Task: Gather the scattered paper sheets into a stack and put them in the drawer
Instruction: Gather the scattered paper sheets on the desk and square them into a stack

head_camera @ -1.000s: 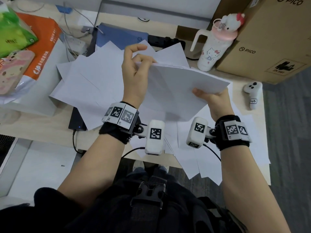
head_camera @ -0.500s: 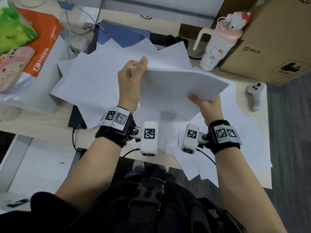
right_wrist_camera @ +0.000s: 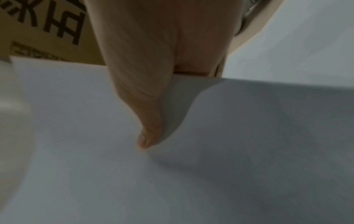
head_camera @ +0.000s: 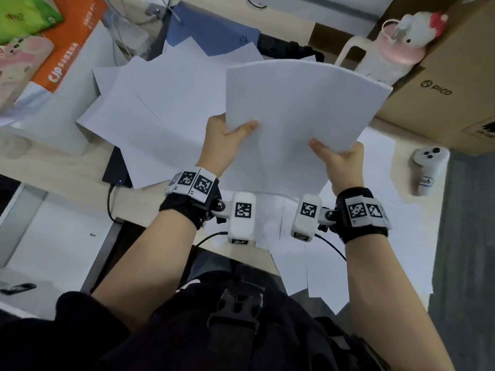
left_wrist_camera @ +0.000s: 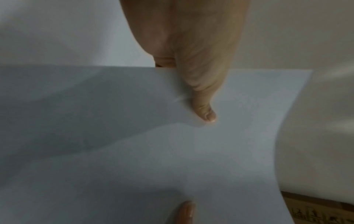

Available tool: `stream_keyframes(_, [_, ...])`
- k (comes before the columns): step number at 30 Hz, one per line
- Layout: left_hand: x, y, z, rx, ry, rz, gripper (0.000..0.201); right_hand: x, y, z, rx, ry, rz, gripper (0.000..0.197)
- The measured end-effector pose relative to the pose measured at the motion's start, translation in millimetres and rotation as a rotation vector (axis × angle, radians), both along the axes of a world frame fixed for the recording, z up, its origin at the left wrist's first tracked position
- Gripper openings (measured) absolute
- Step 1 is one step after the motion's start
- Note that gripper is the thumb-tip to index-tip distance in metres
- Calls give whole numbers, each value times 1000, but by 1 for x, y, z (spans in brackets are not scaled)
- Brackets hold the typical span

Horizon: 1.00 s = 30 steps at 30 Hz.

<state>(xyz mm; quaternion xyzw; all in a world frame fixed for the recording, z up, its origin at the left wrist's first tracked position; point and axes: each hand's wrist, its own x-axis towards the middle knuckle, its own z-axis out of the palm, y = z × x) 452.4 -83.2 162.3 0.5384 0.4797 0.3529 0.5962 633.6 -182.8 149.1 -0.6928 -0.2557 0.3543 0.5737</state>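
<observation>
A stack of white paper sheets [head_camera: 300,113] is held up above the desk, tilted and bowed. My left hand [head_camera: 227,137] pinches its near left edge, thumb on top. My right hand [head_camera: 337,159] pinches the near right edge the same way. The left wrist view shows the left thumb [left_wrist_camera: 203,97] pressed on the stack [left_wrist_camera: 134,151], with the right thumb tip at the bottom edge. In the right wrist view the right thumb [right_wrist_camera: 147,118] lies on the stack [right_wrist_camera: 210,166]. More loose white sheets [head_camera: 166,103] lie fanned over the desk, some hanging off its front edge [head_camera: 321,269]. No drawer can be made out.
A cardboard box [head_camera: 439,84] stands at the back right, with a white and pink bottle [head_camera: 388,49] beside it. A white controller [head_camera: 428,167] lies at the right. An orange paper pack [head_camera: 69,54] and a green bag [head_camera: 24,17] sit at the left. A blue folder [head_camera: 214,30] is behind.
My left hand has come down from the stack's far edge to its near left edge. The stack has swung up and now tilts toward the back right.
</observation>
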Motion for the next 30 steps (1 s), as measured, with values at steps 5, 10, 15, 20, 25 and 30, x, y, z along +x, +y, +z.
stream_keyframes(5, [2,20,-28,24,94,10,29,6,15,-9,-113,-31,68,18])
stream_keyframes(10, [14,43,-69,-105,327,-172,43,6,20,-41,-343,-7,-25,13])
stream_keyframes(15, [37,81,-90,-113,410,-202,46,15,18,-65,-472,37,-182,20])
stream_keyframes(20, [64,111,-103,-166,395,-195,62,23,24,-75,-531,40,-266,26])
stream_keyframes(25, [75,143,-114,-119,446,-189,79,29,29,-84,-577,35,-329,24])
stream_keyframes(30, [81,167,-122,-74,455,-90,80,30,29,-93,-581,23,-323,20])
